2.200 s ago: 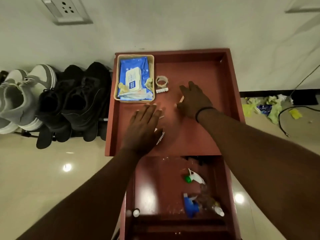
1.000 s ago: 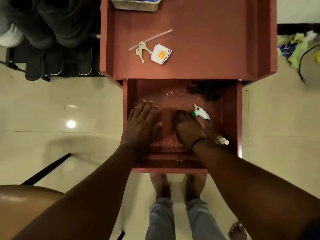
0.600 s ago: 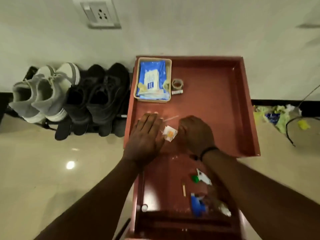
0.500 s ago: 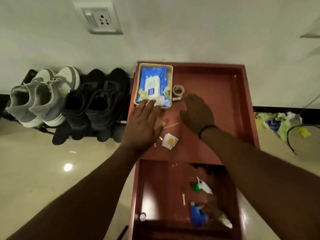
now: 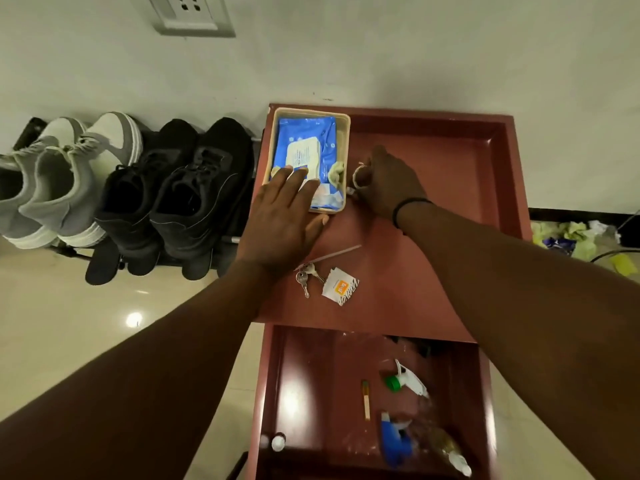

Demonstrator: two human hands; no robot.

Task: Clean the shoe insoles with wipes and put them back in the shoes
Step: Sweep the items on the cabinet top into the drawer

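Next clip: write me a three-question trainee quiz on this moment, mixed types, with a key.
1. True or false: the left hand lies with straight fingers over the wipes pack.
2. Which holds the pack? A) the open drawer B) the beige tray C) the floor
3. Fill in: the keys lie beside a small white ____.

Key: 1 true. 2 B. 3 sachet.
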